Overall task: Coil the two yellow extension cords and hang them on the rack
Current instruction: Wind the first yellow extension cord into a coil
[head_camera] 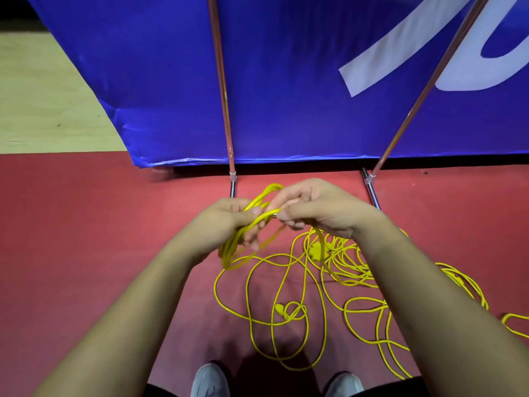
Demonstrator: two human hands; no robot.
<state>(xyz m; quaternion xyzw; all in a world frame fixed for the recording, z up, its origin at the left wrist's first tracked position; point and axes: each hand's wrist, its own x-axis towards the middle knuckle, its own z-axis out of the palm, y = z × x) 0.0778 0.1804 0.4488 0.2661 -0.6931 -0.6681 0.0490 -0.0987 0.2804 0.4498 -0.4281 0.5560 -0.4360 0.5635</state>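
My left hand [229, 222] grips a small bundle of yellow cord loops [233, 247] that hangs below the fist. My right hand [317, 209] pinches a strand of the same yellow cord right next to the left thumb. Loose yellow extension cord [286, 310] lies tangled on the red floor below both hands, with a plug [279, 308] in the loops and a socket block [316, 249] under my right wrist. More yellow cord [369, 305] sprawls to the right. The rack's two chrome poles [226, 124] [412, 110] rise just beyond my hands.
A blue banner [286, 81] with white lettering hangs behind the rack poles. Red floor [86, 224] spreads left of my arms, with pale flooring [43, 96] beyond it. My grey shoes [210, 381] [345, 385] stand at the bottom edge, close to the cord loops.
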